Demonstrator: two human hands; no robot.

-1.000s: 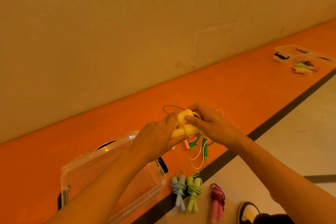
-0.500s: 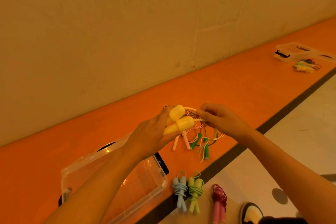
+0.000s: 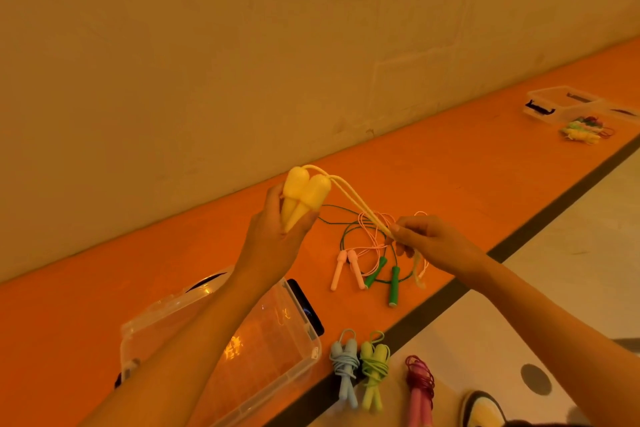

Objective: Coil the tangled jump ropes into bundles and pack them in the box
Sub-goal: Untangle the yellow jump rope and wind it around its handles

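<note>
Treat as light, with limp cord and rigid handles, the yellow jump rope [image 3: 313, 192] raised above the orange floor strip [image 3: 450, 166], left hand [image 3: 273, 243] clasping both handles [image 3: 294, 187] together, right hand [image 3: 433, 243] pinching the doubled cord [image 3: 362, 213]; anchor at handles, wind cord snugly.

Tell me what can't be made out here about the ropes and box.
Head view, clear box: the left forearm hides much of its inside.
Head view, far rope pile: too small to count ropes.
Head view, magenta bundle: bottom edge cuts its handles.
</note>
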